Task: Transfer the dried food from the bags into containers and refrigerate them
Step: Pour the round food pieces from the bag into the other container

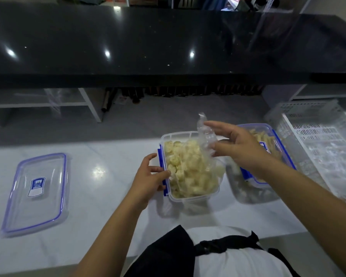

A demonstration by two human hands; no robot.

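Clear plastic with blue side clips — the open container [190, 166] stands on the white worktop [100, 184] near the middle of its front edge, heaped with pale yellow dried food pieces [188, 168]. A clear bag [205, 140] lies partly inside it, over the food, its neck rising above the container's far right corner. The left hand [150, 178] rests against the container's left wall at the blue clip, fingers curled loosely round that side. The right hand [236, 146] is above the container's right edge, fingers spread fairly wide, the fingertips touching the bag's upper part; a firm grip cannot be confirmed. A second container [268, 156], lidded and holding similar food, stands just beside the first on its right. A loose lid [36, 192] with a blue seal lies flat toward the worktop's left end — well apart. A white slotted basket [318, 140] occupies the right end.
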